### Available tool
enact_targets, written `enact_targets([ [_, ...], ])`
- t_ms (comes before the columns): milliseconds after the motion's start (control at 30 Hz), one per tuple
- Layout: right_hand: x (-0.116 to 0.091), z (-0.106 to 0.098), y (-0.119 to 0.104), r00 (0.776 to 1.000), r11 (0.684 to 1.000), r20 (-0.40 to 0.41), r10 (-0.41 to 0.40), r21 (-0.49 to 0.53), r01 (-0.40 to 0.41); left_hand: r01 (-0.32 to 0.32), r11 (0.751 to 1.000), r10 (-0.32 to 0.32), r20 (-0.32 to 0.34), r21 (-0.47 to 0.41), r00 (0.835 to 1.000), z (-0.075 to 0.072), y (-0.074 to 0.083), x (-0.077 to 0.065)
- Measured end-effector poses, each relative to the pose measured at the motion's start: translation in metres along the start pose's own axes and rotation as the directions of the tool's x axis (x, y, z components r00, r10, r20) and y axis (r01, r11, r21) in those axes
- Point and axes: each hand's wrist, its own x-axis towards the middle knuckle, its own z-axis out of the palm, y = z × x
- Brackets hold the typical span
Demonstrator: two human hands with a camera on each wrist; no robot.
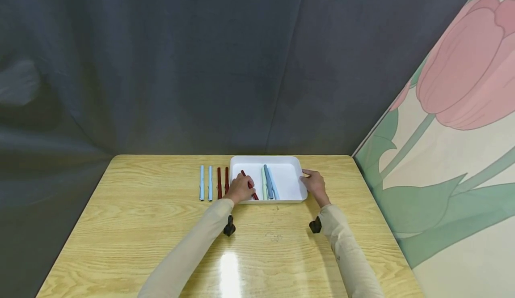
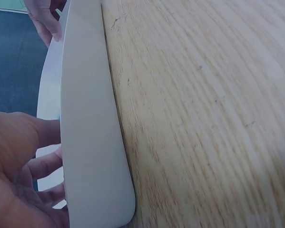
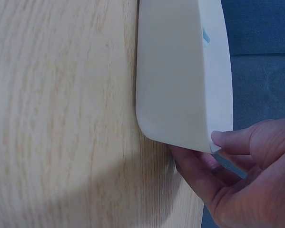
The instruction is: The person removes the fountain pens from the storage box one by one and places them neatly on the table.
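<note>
A white tray (image 1: 289, 177) lies at the table's far side. Inside its left part my left hand (image 1: 240, 188) pinches a dark red pen (image 1: 255, 196), which lies slanted. The left wrist view shows this hand (image 2: 18, 166) behind the tray's wall (image 2: 92, 118), which hides the fingertips and pen. My right hand (image 1: 315, 185) grips the tray's right end, thumb over the rim and fingers outside, as the right wrist view shows with the hand (image 3: 256, 166). Mid-tray are a pale green pen (image 1: 264, 184), a grey-blue pen (image 1: 268, 182) and a light blue pen (image 1: 275, 186).
Left of the tray, two light blue pens (image 1: 202, 182) and two dark red pens (image 1: 219, 183) stand in a row on the wooden table (image 1: 141, 226). A dark curtain (image 1: 201, 65) hangs behind the table's far edge. On the right is a tulip-patterned wall (image 1: 454, 155).
</note>
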Motion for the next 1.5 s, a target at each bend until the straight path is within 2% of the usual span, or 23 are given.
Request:
enact_targets([
  [200, 0.001, -0.001, 0.000, 1.000, 1.000, 0.009, 0.004, 0.005, -0.004, -0.005, 1.000, 0.005, -0.048, 0.011, 0.999, 0.002, -0.002, 0.000],
  [367, 0.000, -0.001, 0.001, 1.000, 1.000, 0.005, 0.012, 0.007, -0.012, -0.002, 1.000, 0.001, -0.070, -0.015, 0.998, 0.001, -0.003, 0.002],
  [600, -0.001, 0.000, 0.000, 1.000, 1.000, 0.003, 0.008, 0.015, -0.008, 0.091, 0.993, -0.092, -0.014, -0.077, 0.996, 0.003, -0.007, 0.008],
  [733, -0.001, 0.000, -0.001, 1.000, 1.000, 0.007, -0.001, 0.014, 0.001, 0.095, 0.987, -0.097, -0.007, -0.132, 0.995, -0.003, -0.005, 0.005],
  [900, -0.002, 0.000, -0.002, 1.000, 1.000, 0.005, -0.008, 0.016, 0.008, 0.123, 0.967, -0.128, -0.011, -0.223, 0.992, -0.014, 0.001, 0.003],
  [1100, -0.002, -0.002, -0.002, 1.000, 1.000, 0.000, -0.010, 0.004, 0.010, 0.154, 0.946, -0.155, 0.021, -0.284, 0.988, -0.013, 0.000, 0.005],
  [1367, -0.001, -0.002, 0.000, 1.000, 1.000, 0.001, 0.005, 0.007, -0.005, 0.116, 0.935, -0.117, 0.019, -0.335, 0.993, -0.013, -0.004, 0.006],
  [1500, -0.001, -0.002, 0.000, 1.000, 1.000, -0.003, 0.010, 0.003, -0.010, 0.106, 0.915, -0.109, 0.015, -0.389, 0.994, -0.015, -0.005, 0.005],
])
